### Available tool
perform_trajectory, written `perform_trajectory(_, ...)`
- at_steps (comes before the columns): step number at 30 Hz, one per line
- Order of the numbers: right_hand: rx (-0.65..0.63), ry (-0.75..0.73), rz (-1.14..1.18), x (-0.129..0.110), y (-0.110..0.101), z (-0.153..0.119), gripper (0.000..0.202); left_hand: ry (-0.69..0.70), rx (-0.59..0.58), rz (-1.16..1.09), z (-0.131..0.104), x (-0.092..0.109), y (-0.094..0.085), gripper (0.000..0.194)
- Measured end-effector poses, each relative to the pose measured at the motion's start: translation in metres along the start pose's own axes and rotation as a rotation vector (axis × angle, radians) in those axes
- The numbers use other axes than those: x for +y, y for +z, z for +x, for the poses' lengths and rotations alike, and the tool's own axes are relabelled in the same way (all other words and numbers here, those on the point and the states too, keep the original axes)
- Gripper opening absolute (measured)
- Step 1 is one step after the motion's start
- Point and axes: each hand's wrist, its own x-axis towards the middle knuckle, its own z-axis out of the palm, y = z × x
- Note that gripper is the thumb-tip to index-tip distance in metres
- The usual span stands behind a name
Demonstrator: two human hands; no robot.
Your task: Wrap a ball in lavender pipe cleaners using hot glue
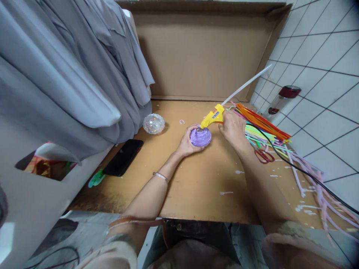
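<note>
Near the middle of the table, my left hand (187,143) is wrapped round the side of a purple coiled round piece (201,138). My right hand (233,125) grips the handle of a yellow glue gun (213,116), a long clear glue stick (246,84) jutting from its back end up to the right. The gun's nozzle is at the top of the purple piece; whether it touches is too small to tell. A clear faceted ball (154,123) sits to the left of my hands.
Colourful pipe cleaners (263,125), red-handled scissors (264,155) and a black cable (297,167) lie at the right. A jar with a dark red lid (283,99) stands by the tiles. At the left are a black phone (123,157), a green object (97,178) and a grey cloth (84,74).
</note>
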Motion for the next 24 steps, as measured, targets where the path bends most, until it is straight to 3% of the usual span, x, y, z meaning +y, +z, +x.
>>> perform_trajectory(24,-0.045,0.036,-0.006,-0.0004,0.0002,0.0022,0.025,0.000,-0.006,-0.020,0.0004,-0.0001,0.0007,0.091)
